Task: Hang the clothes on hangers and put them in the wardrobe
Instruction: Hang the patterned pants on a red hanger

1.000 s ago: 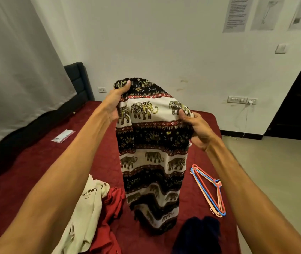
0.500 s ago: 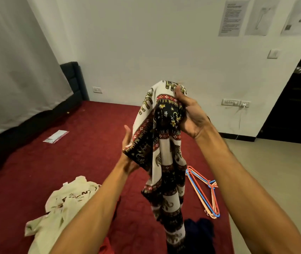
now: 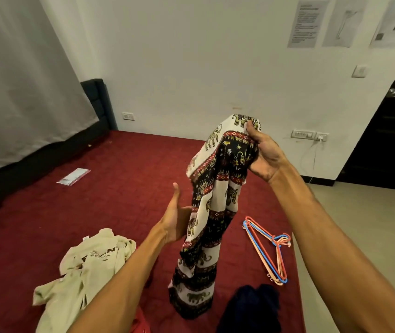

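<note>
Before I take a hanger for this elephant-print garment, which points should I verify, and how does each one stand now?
1. Right hand grips the elephant-print garment at its top: ok.
2. Left hand free to take a hanger: ok, it is open beside the cloth.
3. Hangers in view on the red bed, right of the garment: ok.
4. One hanger separated from the others: not ok, they lie stacked together.
5. Wardrobe open and ready: cannot tell, it is not in view.
</note>
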